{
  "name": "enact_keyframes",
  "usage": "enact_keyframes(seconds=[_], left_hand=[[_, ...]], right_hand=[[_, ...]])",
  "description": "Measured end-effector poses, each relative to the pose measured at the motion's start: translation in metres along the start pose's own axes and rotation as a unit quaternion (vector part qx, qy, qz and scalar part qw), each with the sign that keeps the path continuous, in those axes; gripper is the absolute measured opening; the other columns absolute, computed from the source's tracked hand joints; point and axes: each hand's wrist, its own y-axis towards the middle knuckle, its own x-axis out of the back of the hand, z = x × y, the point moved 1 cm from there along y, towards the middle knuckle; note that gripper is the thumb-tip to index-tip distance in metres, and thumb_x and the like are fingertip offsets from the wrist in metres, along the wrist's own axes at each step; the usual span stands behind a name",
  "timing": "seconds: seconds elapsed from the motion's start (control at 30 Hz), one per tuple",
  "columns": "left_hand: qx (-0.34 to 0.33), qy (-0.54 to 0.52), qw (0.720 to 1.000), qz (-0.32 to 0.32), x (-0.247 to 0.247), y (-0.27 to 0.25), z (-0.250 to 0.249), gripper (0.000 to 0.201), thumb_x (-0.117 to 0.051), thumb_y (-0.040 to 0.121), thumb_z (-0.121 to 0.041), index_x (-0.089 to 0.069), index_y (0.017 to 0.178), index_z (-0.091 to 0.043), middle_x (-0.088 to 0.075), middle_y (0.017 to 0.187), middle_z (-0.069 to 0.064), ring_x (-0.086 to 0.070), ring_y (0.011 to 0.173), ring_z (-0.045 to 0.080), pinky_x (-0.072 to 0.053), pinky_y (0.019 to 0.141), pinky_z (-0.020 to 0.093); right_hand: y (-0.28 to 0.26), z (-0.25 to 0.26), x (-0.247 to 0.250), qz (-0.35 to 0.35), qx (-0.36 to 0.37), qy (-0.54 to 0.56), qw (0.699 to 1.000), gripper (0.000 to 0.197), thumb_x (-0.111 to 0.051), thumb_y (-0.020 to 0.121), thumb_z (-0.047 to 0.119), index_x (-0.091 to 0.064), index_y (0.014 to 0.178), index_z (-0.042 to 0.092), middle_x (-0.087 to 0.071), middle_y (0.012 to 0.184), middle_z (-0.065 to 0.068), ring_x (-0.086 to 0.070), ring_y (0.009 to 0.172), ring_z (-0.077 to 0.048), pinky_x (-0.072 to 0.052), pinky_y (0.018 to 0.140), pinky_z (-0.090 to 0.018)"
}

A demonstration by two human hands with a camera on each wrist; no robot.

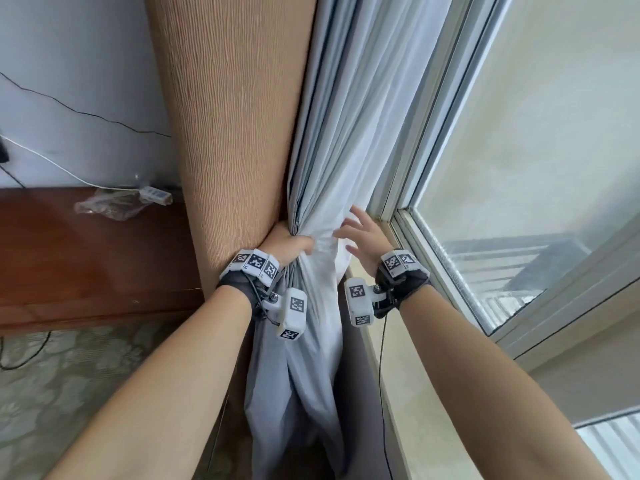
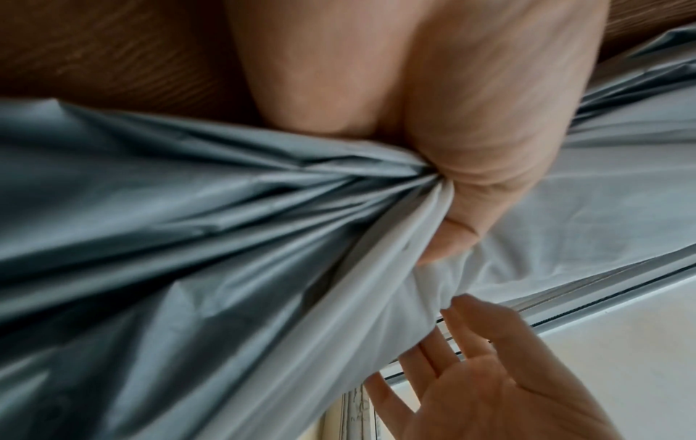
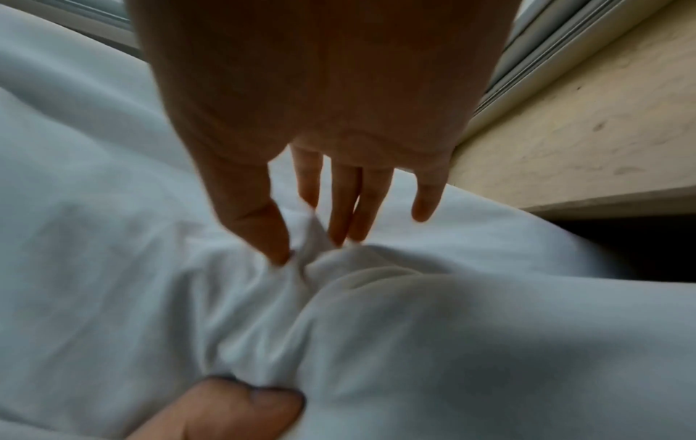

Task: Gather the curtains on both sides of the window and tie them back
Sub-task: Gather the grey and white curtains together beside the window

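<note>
Head view: my left hand (image 1: 287, 245) clenches the bunched grey curtain (image 1: 332, 161) beside the window frame (image 1: 415, 174).
My right hand (image 1: 363, 237), fingers spread and released, touches loose folds; if left unswept they could slip free, leaving the bundle untidy. No tieback visible.

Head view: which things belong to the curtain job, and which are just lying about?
Job:
- grey curtain, bunched
- tan curtain beside it
- left hand, gripping the grey curtain
- right hand, fingers spread at the fabric
- window

Lying about:
- power strip
- crumpled plastic bag
- wooden cabinet top
</note>
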Motion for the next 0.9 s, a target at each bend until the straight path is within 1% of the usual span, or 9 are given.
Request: enact_keyframes(seconds=[0.1, 0.23, 0.33, 0.47, 0.57, 0.63, 0.73, 0.8, 0.9], left_hand=[[0.001, -0.002, 1.0, -0.018, 0.001, 0.0, 0.001, 0.037, -0.062, 0.071, 0.012, -0.064, 0.102, -0.009, -0.067, 0.102, 0.01, -0.061, 0.093, 0.024, -0.047, 0.076, 0.023], [-0.01, 0.015, 0.999, -0.041, 0.003, 0.005, 0.006, 0.046, -0.068, 0.068, 0.001, -0.065, 0.114, -0.001, -0.069, 0.108, 0.012, -0.063, 0.098, 0.023, -0.046, 0.083, 0.024], [-0.019, 0.029, 0.997, -0.074, 0.003, 0.008, 0.008, 0.04, -0.066, 0.074, 0.006, -0.064, 0.114, 0.0, -0.067, 0.104, 0.009, -0.063, 0.095, 0.021, -0.044, 0.078, 0.022], [-0.045, 0.019, 0.994, -0.098, -0.005, 0.009, 0.008, 0.059, -0.071, 0.072, 0.002, -0.054, 0.128, -0.005, -0.066, 0.113, 0.007, -0.064, 0.105, 0.023, -0.048, 0.088, 0.026], [-0.05, 0.04, 0.998, 0.005, -0.013, 0.008, 0.009, 0.084, -0.081, 0.064, -0.006, -0.04, 0.137, -0.011, -0.06, 0.121, -0.002, -0.059, 0.113, 0.013, -0.046, 0.096, 0.026], [-0.049, 0.073, 0.994, 0.06, -0.02, 0.008, 0.01, 0.089, -0.084, 0.057, -0.015, -0.042, 0.137, -0.017, -0.06, 0.124, -0.005, -0.058, 0.118, 0.011, -0.046, 0.1, 0.026], [-0.058, 0.045, 0.997, -0.01, -0.025, 0.008, 0.01, 0.066, -0.081, 0.07, -0.013, -0.053, 0.13, -0.014, -0.063, 0.121, -0.003, -0.059, 0.116, 0.01, -0.046, 0.092, 0.015], [-0.049, 0.013, 0.998, -0.048, -0.023, 0.004, 0.005, 0.057, -0.076, 0.077, -0.009, -0.056, 0.13, -0.008, -0.064, 0.121, 0.004, -0.06, 0.114, 0.015, -0.048, 0.093, 0.023], [-0.02, 0.01, 0.999, -0.041, -0.014, 0.0, 0.003, 0.047, -0.072, 0.078, -0.005, -0.061, 0.123, -0.006, -0.067, 0.111, 0.006, -0.064, 0.106, 0.021, -0.048, 0.087, 0.026]], right_hand=[[0.001, 0.003, -0.006, -0.053, 0.015, -0.029, 0.998, 0.016, -0.064, 0.086, -0.001, -0.065, 0.093, 0.014, -0.067, 0.082, -0.003, -0.063, 0.079, -0.015, -0.047, 0.095, -0.039], [0.002, 0.001, -0.001, -0.118, 0.072, -0.062, 0.988, 0.019, -0.061, 0.083, -0.005, -0.057, 0.071, 0.01, -0.055, 0.063, -0.004, -0.051, 0.057, -0.015, -0.048, 0.066, -0.029], [-0.008, 0.006, 0.003, -0.125, 0.118, -0.124, 0.977, 0.018, -0.061, 0.08, -0.001, -0.053, 0.068, 0.009, -0.048, 0.063, -0.005, -0.046, 0.061, -0.016, -0.043, 0.064, -0.03], [-0.025, 0.016, -0.004, -0.038, 0.179, -0.2, 0.962, 0.027, -0.063, 0.081, -0.002, -0.051, 0.063, 0.013, -0.048, 0.061, 0.001, -0.043, 0.056, -0.007, -0.04, 0.06, -0.017], [-0.03, 0.021, -0.014, -0.014, 0.195, -0.213, 0.957, 0.028, -0.063, 0.078, -0.006, -0.055, 0.062, 0.015, -0.056, 0.063, 0.004, -0.049, 0.061, -0.005, -0.043, 0.064, -0.015], [-0.032, 0.026, -0.02, -0.013, 0.191, -0.217, 0.957, 0.027, -0.062, 0.078, -0.008, -0.056, 0.062, 0.014, -0.055, 0.061, 0.005, -0.049, 0.059, -0.004, -0.042, 0.062, -0.014], [-0.031, 0.026, -0.025, 0.013, 0.186, -0.204, 0.961, 0.026, -0.062, 0.079, -0.009, -0.06, 0.066, 0.013, -0.061, 0.067, 0.001, -0.055, 0.067, -0.009, -0.046, 0.068, -0.018], [-0.03, 0.022, -0.024, 0.025, 0.175, -0.16, 0.971, 0.028, -0.059, 0.08, -0.011, -0.066, 0.069, 0.014, -0.067, 0.072, -0.001, -0.062, 0.074, -0.012, -0.052, 0.078, -0.024], [-0.019, 0.009, -0.01, -0.079, 0.148, -0.11, 0.98, 0.022, -0.056, 0.079, -0.008, -0.066, 0.083, 0.011, -0.069, 0.089, -0.004, -0.064, 0.089, -0.018, -0.054, 0.092, -0.039]])
